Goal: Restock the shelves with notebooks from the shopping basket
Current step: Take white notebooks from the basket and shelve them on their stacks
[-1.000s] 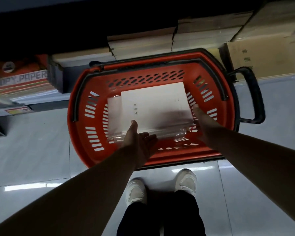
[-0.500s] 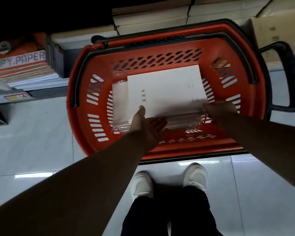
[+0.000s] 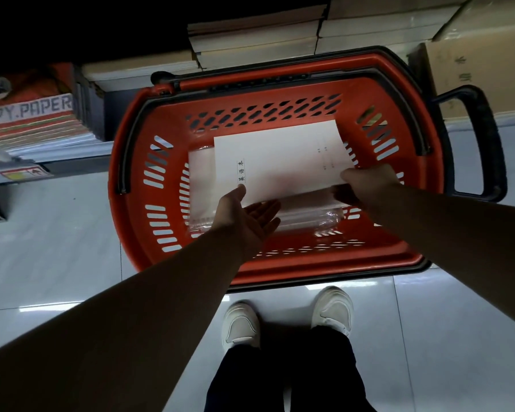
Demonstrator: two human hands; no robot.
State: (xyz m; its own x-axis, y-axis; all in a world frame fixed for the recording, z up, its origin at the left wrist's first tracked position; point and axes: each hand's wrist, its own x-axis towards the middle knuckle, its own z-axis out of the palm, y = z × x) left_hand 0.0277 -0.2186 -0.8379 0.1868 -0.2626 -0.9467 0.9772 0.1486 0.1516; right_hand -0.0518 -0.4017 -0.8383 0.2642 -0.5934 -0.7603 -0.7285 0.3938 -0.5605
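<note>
One red basket [image 3: 280, 266] on the floor [image 3: 57, 248], seen from above. Inside the basket, one loose white notebook [image 3: 280, 162] with a column of printed characters, lying on one clear-wrapped pack [image 3: 199, 179] of more, too tightly stacked to count. Two black handles on the basket: one bar [image 3: 235, 80] folded along the far rim, one loop [image 3: 488, 138] sticking out to the right. Two hands, apart, both over the basket's near half. Left hand [image 3: 244, 218] palm up, fingers straight and spread, thumb tip touching the notebook's near edge, nothing gripped. Right hand [image 3: 369, 182] pinching the notebook's near right corner, thumb on top, fingers tucked under. Two white shoes [image 3: 240, 325] just on the near side of the basket. Left of the basket, a shelf stack of reams [image 3: 27, 114] marked COPY PAPER, count unclear; beyond and right of the basket, one cardboard box [image 3: 473, 69]. Against half a second ago: the notebook's near right corner now lifted off the pack with shadow beneath, formerly flat; right hand's fingers formerly laid on that corner, now under it; left hand in much the same spot at the near edge. Against a second ago: right hand then straight-fingered along the notebook's right edge, not yet gripping.
</note>
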